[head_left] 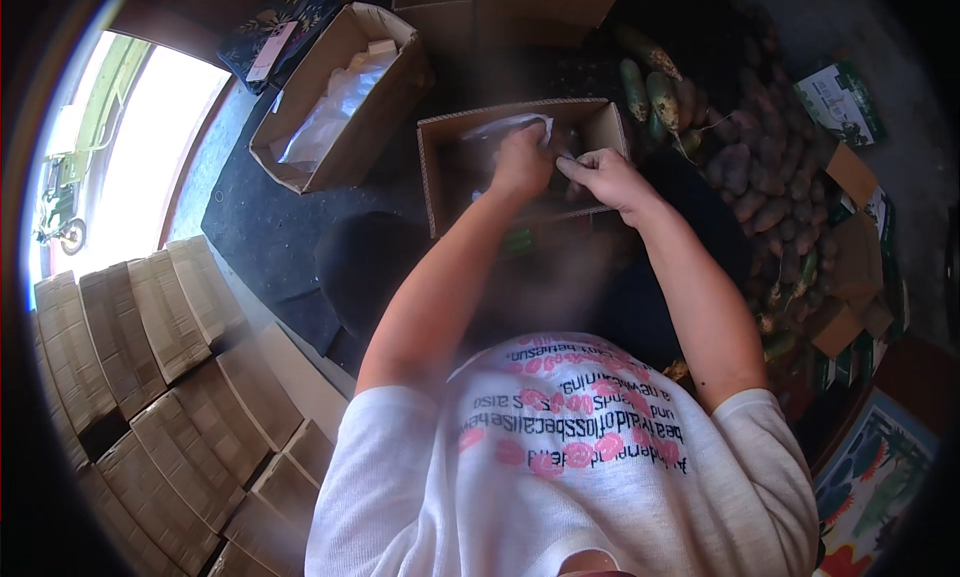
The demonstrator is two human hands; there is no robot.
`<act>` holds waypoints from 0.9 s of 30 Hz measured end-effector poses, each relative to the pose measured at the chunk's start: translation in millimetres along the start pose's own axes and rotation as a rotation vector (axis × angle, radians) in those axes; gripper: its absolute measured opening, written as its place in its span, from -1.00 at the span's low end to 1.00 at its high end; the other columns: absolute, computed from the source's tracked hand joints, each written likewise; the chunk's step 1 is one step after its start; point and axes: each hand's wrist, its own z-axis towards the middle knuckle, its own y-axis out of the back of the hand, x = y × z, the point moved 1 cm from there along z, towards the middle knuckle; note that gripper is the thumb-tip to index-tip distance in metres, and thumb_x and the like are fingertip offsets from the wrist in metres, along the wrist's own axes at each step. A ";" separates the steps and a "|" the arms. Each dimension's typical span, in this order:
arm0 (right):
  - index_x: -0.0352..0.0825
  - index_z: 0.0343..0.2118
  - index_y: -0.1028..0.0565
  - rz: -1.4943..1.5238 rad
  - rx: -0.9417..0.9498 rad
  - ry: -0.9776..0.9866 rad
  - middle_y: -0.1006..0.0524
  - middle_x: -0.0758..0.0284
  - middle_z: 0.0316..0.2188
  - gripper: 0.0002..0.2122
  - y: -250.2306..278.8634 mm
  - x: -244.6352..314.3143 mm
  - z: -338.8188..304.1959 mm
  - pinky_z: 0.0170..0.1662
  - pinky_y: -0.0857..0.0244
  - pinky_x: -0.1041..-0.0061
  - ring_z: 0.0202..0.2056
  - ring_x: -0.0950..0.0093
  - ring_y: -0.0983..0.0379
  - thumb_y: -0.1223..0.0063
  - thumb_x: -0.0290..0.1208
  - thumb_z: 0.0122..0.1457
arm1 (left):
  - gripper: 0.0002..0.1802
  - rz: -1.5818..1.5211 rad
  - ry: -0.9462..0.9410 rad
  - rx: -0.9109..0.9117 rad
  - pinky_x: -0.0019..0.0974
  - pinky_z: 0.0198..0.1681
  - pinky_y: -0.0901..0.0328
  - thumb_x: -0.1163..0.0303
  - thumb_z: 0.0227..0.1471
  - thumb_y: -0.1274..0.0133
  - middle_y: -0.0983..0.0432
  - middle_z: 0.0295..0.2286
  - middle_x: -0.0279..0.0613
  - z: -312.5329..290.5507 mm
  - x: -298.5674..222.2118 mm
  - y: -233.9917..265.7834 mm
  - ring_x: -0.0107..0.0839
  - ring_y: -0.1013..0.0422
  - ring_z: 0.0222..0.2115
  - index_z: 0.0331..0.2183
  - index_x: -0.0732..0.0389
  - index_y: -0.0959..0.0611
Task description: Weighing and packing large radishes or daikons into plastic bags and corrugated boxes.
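An open cardboard box (434,182) stands in front of me, with a clear plastic bag (505,127) inside it. My left hand (524,159) reaches over the box, its fingers closed on the bag's crumpled film. Beside it, over the box's right part, my right hand (610,180) pinches with thumb and forefinger. What lies between those fingertips is too small to make out. The two hands are close together, and they hide much of the box's inside.
To the left is a longer cardboard box (385,102) holding plastic bags. Flat cardboard cartons (165,397) are stacked at lower left. On the right lie a heap of reddish-brown roots (765,177) and several green-and-pale radishes (662,99). More boxes (545,7) stand at the far side.
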 end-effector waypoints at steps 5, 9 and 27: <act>-0.40 -0.25 -0.58 0.793 -0.136 0.122 -0.57 0.32 -0.27 -0.80 8.0 -22.5 6.3 -0.12 -0.33 0.47 -0.20 0.48 -0.49 0.00 -0.43 0.17 | -0.69 -0.343 0.078 0.012 -0.18 -0.08 -0.37 0.46 0.03 0.03 -0.63 -0.31 0.02 -35.5 -60.9 70.0 -0.21 -0.56 -0.22 -0.17 0.36 -0.60; -0.35 -0.18 -0.59 0.802 -0.049 0.236 -0.58 0.31 -0.08 -0.74 -4.5 -23.4 6.9 -0.23 -0.34 0.66 -0.22 0.61 -0.49 0.12 -0.67 0.14 | -0.67 0.059 -0.023 0.275 -0.17 -0.05 -0.38 0.52 0.09 0.11 -0.63 -0.30 0.07 -44.5 -70.6 86.7 -0.25 -0.56 -0.17 -0.12 0.42 -0.60; -0.12 0.27 -0.31 0.445 0.710 0.091 -0.45 0.36 0.07 -0.48 4.1 -21.2 31.4 -0.13 -0.38 0.53 -0.16 0.57 -0.47 -0.04 -0.57 0.23 | -0.77 -0.961 0.513 0.480 -0.37 -0.23 -0.51 0.64 0.09 -0.10 -0.58 -0.34 -0.12 -42.2 -12.8 11.3 -0.34 -0.56 -0.29 -0.16 0.43 -0.58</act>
